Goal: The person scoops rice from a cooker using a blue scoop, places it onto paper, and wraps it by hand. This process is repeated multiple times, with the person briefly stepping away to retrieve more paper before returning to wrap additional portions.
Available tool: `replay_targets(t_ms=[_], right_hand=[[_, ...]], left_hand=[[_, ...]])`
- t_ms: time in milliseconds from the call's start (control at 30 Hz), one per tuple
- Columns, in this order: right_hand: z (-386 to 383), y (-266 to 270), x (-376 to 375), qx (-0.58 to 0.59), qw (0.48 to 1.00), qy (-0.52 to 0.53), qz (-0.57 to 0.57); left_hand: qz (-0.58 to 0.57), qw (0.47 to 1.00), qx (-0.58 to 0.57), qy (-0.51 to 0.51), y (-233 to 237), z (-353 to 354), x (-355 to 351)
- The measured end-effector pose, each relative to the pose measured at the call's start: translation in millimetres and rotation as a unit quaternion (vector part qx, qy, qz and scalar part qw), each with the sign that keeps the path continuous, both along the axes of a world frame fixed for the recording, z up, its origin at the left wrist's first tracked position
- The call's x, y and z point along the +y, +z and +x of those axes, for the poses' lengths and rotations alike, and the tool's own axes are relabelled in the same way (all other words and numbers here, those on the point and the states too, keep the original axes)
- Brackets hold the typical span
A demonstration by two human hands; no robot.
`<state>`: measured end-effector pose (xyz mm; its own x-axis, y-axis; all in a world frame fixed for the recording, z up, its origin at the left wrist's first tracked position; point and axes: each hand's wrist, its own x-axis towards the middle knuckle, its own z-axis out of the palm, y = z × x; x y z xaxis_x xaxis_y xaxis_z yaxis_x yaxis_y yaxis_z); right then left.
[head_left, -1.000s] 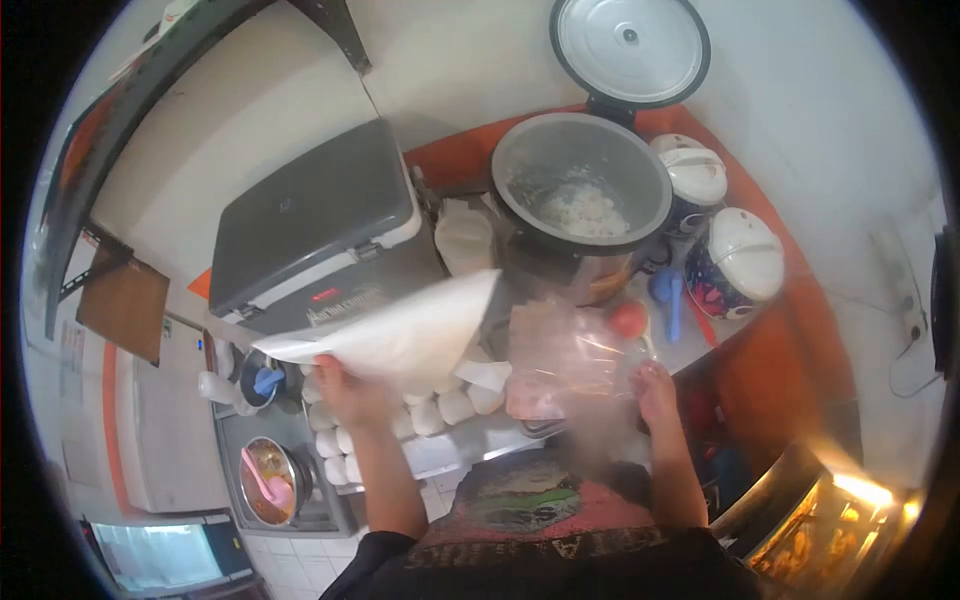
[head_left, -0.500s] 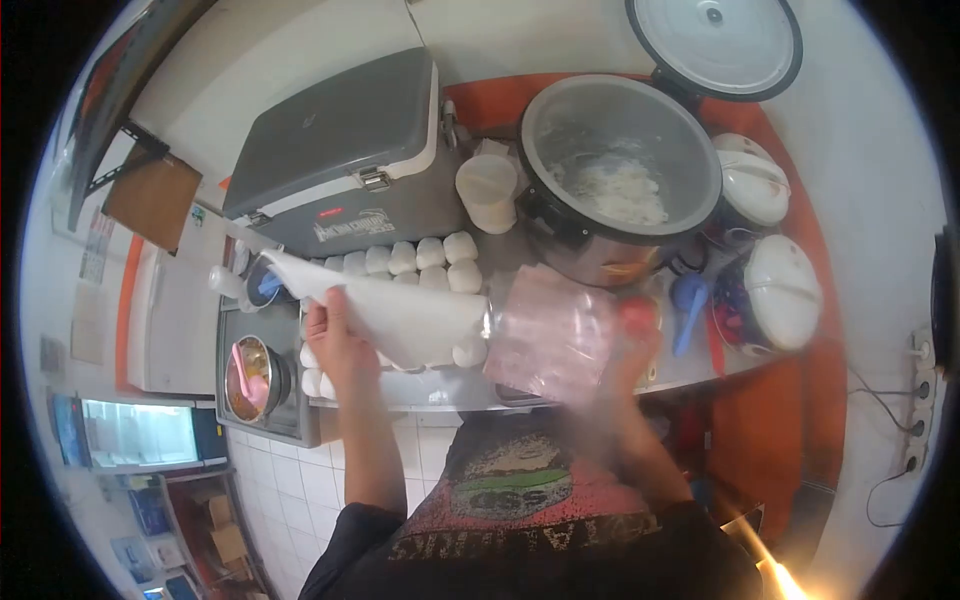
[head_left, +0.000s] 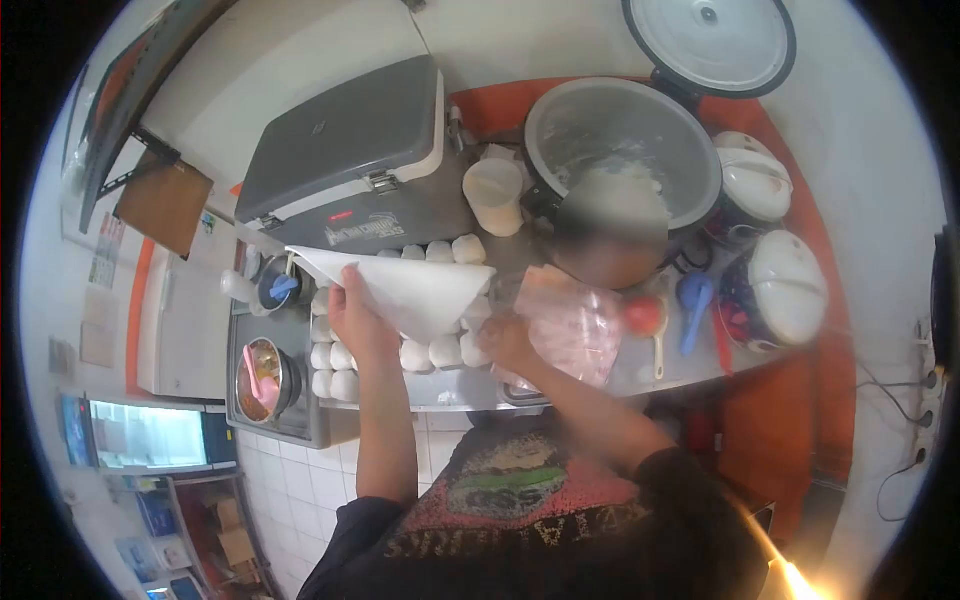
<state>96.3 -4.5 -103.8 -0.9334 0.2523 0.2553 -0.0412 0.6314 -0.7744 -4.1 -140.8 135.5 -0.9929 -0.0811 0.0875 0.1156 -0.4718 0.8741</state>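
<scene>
My left hand (head_left: 358,312) grips a large sheet of white paper (head_left: 420,290), folded over at its left end and held slanted above the counter. My right hand (head_left: 505,342) is by the lower right corner of that paper, next to the left edge of a stack of pinkish clear plastic sheets (head_left: 572,330). Blur hides how its fingers lie. Rows of rounded white bundles (head_left: 445,352) sit under and around the paper, partly covered by it. A red-headed ladle with a pale handle (head_left: 643,318) rests right of the plastic.
An uncovered rice cooker (head_left: 540,130) with white rice stands behind, its front smeared by blur. Left of it are a tub (head_left: 494,195) and a grey cooler box (head_left: 345,150). A blue ladle (head_left: 695,300) and lidded containers (head_left: 785,290) sit right. A metal bowl (head_left: 290,385) stands left.
My right hand has moved left from beside the red ladle, across the plastic sheets, to the paper's corner. My left hand still holds the paper; the view has shifted slightly.
</scene>
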Motion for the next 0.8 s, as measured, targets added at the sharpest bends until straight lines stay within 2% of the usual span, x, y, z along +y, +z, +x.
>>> replay_targets(t_ms=[100,167,200,267,367,400,467,500,567,600,667,767,800], right_hand=[[5,13,2,0.046,0.999,0.005,-0.025],[6,16,4,0.072,0.995,0.005,-0.069],[7,17,8,0.024,0.986,0.028,-0.162],[10,34,14,-0.072,0.934,0.070,-0.341],[10,42,15,-0.091,0.963,0.021,-0.251],[10,44,16,-0.079,0.962,0.013,-0.260],[11,48,17,-0.055,0.959,-0.002,-0.278],[11,50,20,-0.083,0.965,-0.003,-0.248],[9,59,27,-0.137,0.972,-0.005,-0.188],[10,63,28,-0.133,0.973,0.005,-0.191],[16,97,27,-0.126,0.972,0.025,-0.197],[20,106,35,-0.113,0.958,0.017,-0.262],[24,111,40,-0.066,0.962,-0.011,-0.267]], left_hand=[[-0.041,0.999,0.031,0.012,-26,-20,-19],[-0.097,0.995,0.030,0.007,-25,-22,-29],[-0.124,0.992,0.030,0.003,-24,-22,-32],[-0.243,0.969,0.028,-0.026,-19,-23,-44],[-0.363,0.929,0.065,-0.045,-29,-37,-60],[-0.393,0.915,0.084,-0.047,-34,-41,-63],[-0.417,0.899,0.102,-0.086,-26,-43,-62],[-0.429,0.890,0.111,-0.105,-22,-43,-61],[-0.391,0.907,0.120,-0.101,-17,-38,-53],[-0.372,0.915,0.124,-0.099,-15,-37,-50],[-0.417,0.886,0.189,-0.076,-15,-41,-54],[-0.441,0.865,0.232,-0.067,-6,-44,-59],[-0.442,0.863,0.237,-0.069,0,-42,-60]])
